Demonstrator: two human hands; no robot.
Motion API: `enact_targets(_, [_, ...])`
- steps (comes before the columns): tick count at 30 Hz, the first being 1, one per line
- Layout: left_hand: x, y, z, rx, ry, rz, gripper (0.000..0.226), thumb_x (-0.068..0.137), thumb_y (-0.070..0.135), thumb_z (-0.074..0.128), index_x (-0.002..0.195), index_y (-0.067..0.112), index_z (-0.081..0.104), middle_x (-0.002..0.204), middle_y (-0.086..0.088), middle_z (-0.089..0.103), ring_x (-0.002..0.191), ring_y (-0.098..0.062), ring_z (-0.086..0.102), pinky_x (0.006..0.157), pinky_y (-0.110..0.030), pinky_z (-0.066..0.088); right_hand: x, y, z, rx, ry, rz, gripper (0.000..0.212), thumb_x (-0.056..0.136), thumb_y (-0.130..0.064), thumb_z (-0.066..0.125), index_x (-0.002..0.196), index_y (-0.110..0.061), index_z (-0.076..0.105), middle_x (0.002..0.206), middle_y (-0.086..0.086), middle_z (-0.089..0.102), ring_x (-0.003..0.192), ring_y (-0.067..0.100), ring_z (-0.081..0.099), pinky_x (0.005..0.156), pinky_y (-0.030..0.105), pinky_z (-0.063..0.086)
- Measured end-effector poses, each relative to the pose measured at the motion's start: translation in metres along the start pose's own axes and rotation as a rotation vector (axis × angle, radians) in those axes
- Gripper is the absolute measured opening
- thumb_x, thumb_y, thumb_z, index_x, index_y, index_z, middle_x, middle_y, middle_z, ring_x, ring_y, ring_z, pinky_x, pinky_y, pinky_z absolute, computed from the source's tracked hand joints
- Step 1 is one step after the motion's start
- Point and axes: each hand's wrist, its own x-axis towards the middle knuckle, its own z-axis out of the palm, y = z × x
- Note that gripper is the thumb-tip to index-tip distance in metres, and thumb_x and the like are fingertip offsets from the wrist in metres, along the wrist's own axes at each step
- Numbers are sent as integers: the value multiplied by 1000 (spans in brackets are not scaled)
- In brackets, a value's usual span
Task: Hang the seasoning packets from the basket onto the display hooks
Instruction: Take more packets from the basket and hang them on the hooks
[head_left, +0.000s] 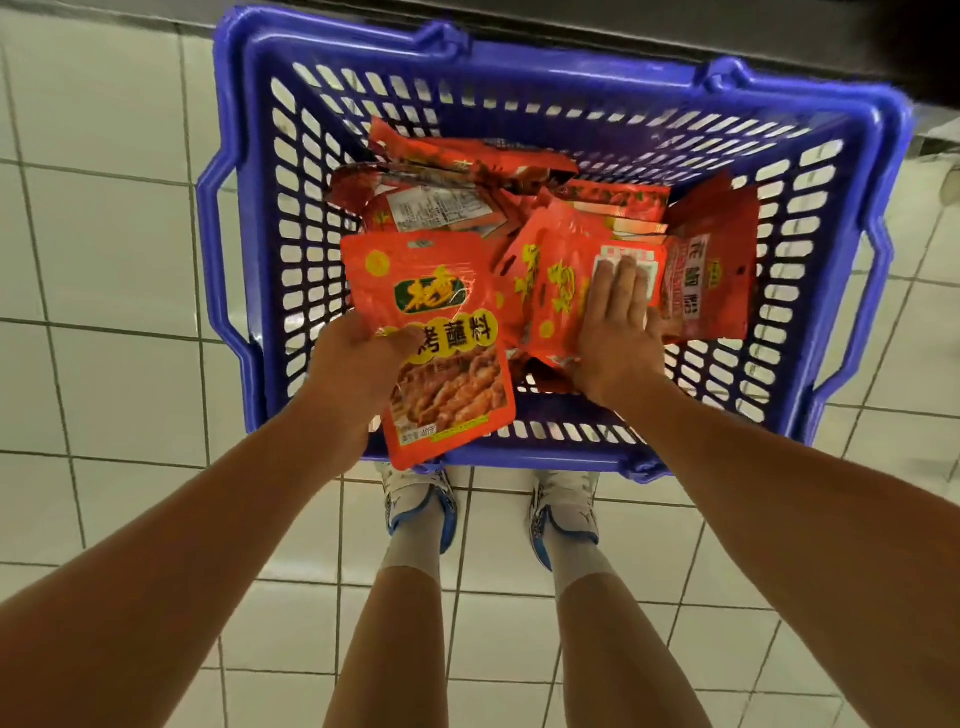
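Observation:
A blue plastic basket (841, 171) stands on the tiled floor in front of my feet. Several red and orange seasoning packets (467, 171) lie jumbled inside it. My left hand (358, 364) grips one orange packet (436, 306) by its left edge, thumb on its front, holding it over the basket's near left side. My right hand (618, 322) lies flat, fingers straight, on another orange packet (550, 280) in the pile. A darker red packet (701, 280) sits just right of that hand. No display hooks are in view.
White floor tiles (104, 234) surround the basket. My two feet in white and blue shoes (421, 504) stand right behind the basket's near rim. A dark base of a fixture (675, 31) runs along the top edge, behind the basket.

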Motion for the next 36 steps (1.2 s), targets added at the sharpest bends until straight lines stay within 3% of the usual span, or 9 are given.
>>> enact_targets(4, [3,-4,4,-32,-37,13,22,100,14,59,115,25,69,111,1,77,106,-30,72,98,-59,52,11,4,-4,-9,84,-6,122,83,-36,78,156,-7,-16,166,22,-13,154,41,-5,118,56,25])
enact_targets(7, [-4,-1,10,-56,-25,-12,22,98,13,61,113,28,69,107,4,78,103,-27,73,97,-57,54,5,20,-25,191,133,-126,83,91,-21,67,158,-6,20,162,22,25,146,43,31,109,53,43])
enact_targets(9, [-13,5,13,-68,-39,-20,25,96,13,62,114,28,69,106,5,78,102,-26,74,96,-56,54,-2,30,-53,428,226,-145,42,90,-15,63,129,0,59,121,23,65,108,43,65,81,36,54])
enact_targets(11, [-25,14,14,-97,-75,-19,28,93,11,62,116,25,69,106,2,78,100,-27,75,92,-54,56,-13,35,-88,731,252,17,13,86,-11,62,87,-2,71,73,13,69,70,37,68,57,22,49])
enact_targets(16, [-76,49,17,-231,-122,29,26,92,22,70,118,25,69,107,-1,79,95,-26,77,82,-47,60,-72,25,-179,1483,-46,127,27,63,-7,67,88,-12,75,91,14,74,89,38,71,83,64,57])
enact_targets(21, [-151,95,5,-307,-94,124,26,88,36,76,111,24,73,103,-5,79,90,-28,78,73,-43,62,-151,11,-261,1649,-225,95,56,74,-41,84,122,-18,67,113,11,76,104,35,72,96,59,53])
enact_targets(26, [-253,153,-22,-336,-125,259,19,86,30,77,102,20,77,102,-10,79,89,-30,78,65,-39,62,-240,10,-364,1604,-35,-74,18,84,-27,78,100,-19,77,101,6,79,94,26,75,91,50,57])
enact_targets(31, [-384,222,-45,-359,-84,472,9,90,16,72,98,13,77,98,-12,79,86,-26,77,71,-35,62,-355,19,-491,1415,269,-293,27,82,-55,67,96,-34,77,104,-5,78,106,20,72,99,43,53])
enact_targets(36, [-519,297,-64,-403,-70,679,9,78,13,81,85,18,80,94,-9,78,88,-30,72,83,-48,55,-464,31,-600,1424,493,-465,22,74,-58,67,81,-40,78,79,-17,76,74,-1,69,70,18,53])
